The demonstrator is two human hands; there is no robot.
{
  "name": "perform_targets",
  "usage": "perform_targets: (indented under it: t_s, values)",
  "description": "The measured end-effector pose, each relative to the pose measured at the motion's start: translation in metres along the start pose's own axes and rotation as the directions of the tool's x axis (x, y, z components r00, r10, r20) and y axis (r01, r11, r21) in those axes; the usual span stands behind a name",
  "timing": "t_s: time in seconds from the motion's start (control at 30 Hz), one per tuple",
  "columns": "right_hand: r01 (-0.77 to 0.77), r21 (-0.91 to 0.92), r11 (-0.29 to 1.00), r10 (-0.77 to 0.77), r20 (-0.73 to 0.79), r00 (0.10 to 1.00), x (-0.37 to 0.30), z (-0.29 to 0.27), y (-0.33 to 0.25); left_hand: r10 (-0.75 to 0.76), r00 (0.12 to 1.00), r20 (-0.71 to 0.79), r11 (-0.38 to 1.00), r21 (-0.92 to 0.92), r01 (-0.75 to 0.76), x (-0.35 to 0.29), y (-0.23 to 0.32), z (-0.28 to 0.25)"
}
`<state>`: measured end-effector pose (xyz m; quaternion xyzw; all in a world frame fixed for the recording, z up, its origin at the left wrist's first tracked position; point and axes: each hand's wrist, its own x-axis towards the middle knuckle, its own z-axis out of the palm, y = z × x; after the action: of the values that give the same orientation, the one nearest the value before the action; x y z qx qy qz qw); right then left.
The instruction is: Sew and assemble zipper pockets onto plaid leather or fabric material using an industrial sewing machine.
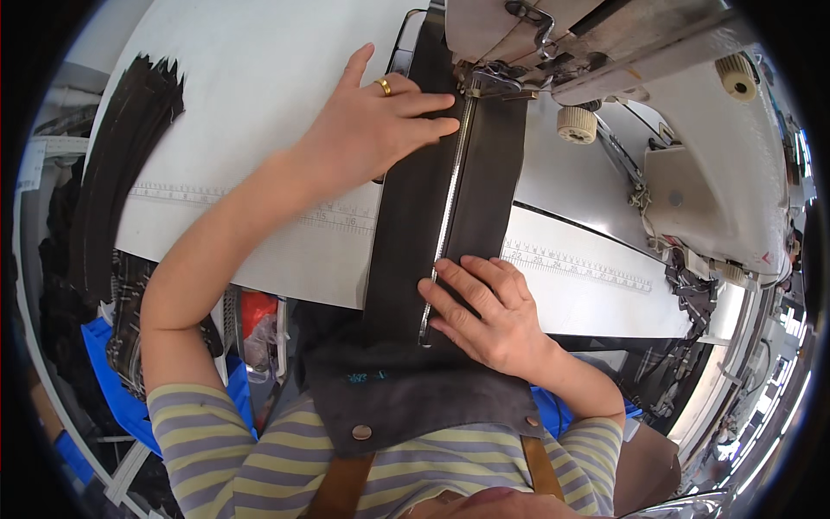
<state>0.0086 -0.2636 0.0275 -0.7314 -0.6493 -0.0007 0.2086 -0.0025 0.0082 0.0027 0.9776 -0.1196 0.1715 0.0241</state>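
Note:
A long strip of black fabric [406,216] runs lengthwise under the head of a sewing machine [605,52]. On it lies a zipper [452,190] with shiny metal teeth, its far end at the presser foot [474,85]. My left hand [389,117], wearing a gold ring, lies spread on the fabric just left of the foot, fingertips close to the zipper. Nearer to me, my right hand [488,307] has its bent fingers over the zipper's lower part, thumb and forefinger on either side of the teeth. The zipper's near end shows below those fingers.
A stack of dark fabric strips [130,156] hangs over the left edge of the white table [233,104]. Printed ruler scales [571,264] cross the tabletop. Below the table at left are a blue bag [121,381] and a red item [258,311]. A dark apron [415,398] meets the near edge.

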Motion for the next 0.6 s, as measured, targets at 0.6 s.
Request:
perform_targets:
  t_s: [0.6]
  values:
    - [0.037, -0.005, 0.999, -0.037, -0.005, 0.999, 0.006, 0.000, 0.005, -0.093, 0.982, -0.167, 0.991, -0.114, 0.075, -0.003, 0.012, 0.004]
